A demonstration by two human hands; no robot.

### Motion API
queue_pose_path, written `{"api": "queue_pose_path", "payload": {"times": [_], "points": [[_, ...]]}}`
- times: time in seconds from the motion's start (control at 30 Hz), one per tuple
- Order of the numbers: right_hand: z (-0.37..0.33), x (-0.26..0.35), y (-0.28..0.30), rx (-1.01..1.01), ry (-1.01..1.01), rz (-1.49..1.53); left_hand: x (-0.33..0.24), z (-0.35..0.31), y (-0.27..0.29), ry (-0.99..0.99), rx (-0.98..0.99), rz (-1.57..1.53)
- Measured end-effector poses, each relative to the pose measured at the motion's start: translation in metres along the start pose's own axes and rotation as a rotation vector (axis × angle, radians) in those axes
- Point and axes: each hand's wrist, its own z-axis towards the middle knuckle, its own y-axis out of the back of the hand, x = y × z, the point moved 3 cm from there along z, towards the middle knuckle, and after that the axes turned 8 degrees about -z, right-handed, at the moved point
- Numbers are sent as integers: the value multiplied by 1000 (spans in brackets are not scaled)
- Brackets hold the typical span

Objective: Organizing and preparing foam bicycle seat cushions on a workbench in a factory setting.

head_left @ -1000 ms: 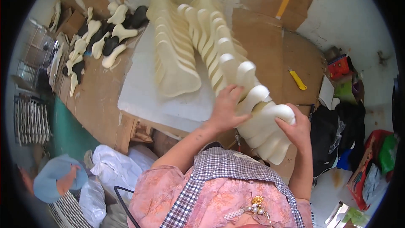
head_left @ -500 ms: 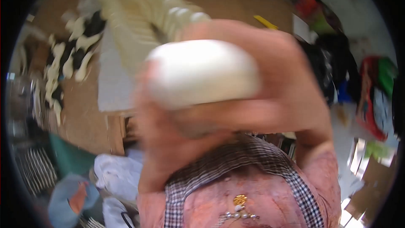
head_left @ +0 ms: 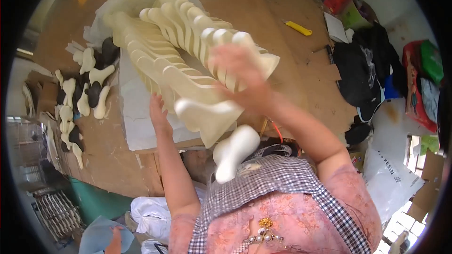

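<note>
On the table (head_left: 301, 75), rows of cream saddle-shaped foam pads (head_left: 155, 61) may topple if bumped; a loose pad (head_left: 235, 153) by the apron (head_left: 263, 171) may drop if unsupported. Counts: two rows, one loose pad; left hand (head_left: 160, 113) empty, fingers extended; right hand (head_left: 242, 73) blurred, grip unclear; one yellow utility knife (head_left: 299, 28).

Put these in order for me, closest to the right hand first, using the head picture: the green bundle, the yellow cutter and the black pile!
From the right hand:
1. Yellow cutter: just ahead and to its right.
2. Black pile: farther over to the right.
3. Green bundle: farthest right of the three.
</note>
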Motion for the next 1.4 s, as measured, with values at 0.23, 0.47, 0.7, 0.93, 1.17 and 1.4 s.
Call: {"api": "queue_pose_path", "payload": {"times": [0.23, 0.47, 0.7, 0.93, 1.17, 1.4], "points": [[-105, -93, 67, 130, -724, -434, 26, -39, 25, -36, 534, 203], [-199, -102, 12, 432, -1071, -123, 15, -70, 27, 151, 848, 662], [-89, -124, 30, 184, -541, -508, 52, -100, -16, -151, 263, 818], [-27, -159, 7, 871, -303, -282, 64, -104, -11, -85, 259, 702], [-33, -156, -3, 759, -554, -94, -3, -102, 59, -11, 62, 275], [-42, -146, 15, 582, -698, 253, -69, 10, 187, -221, -34, 118]]}}
